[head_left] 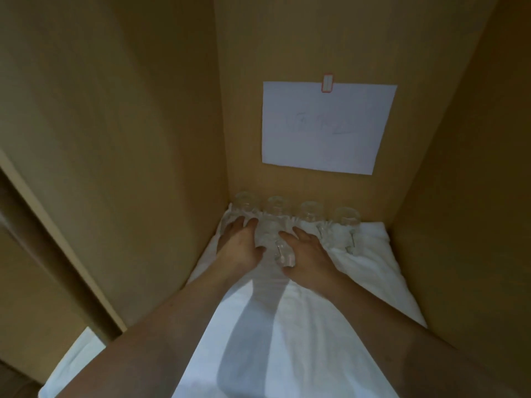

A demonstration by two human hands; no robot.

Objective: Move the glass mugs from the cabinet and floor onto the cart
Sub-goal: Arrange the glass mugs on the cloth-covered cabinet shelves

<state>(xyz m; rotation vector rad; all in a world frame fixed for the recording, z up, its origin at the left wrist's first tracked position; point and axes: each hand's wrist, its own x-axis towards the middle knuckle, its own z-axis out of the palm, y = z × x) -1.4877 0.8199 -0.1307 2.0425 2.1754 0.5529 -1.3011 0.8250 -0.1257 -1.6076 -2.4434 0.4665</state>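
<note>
Several clear glass mugs stand in a row at the back of the cabinet shelf, on a white cloth point(287, 326). Both my arms reach in to them. My left hand point(238, 248) lies palm down with its fingers stretched to the leftmost mug point(245, 203) and its thumb against the second mug point(273, 225). My right hand point(310, 255) lies palm down on the other side of that second mug, fingers fairly straight, touching it. The mug's handle point(284, 255) points toward me between the two hands. Two more mugs point(310, 211) point(346, 216) stand to the right, untouched.
Wooden cabinet walls close in on the left point(129, 139), back and right point(465, 196). A white paper sheet point(327, 127) is taped to the back wall above the mugs. The cloth covers the whole shelf down to its front edge.
</note>
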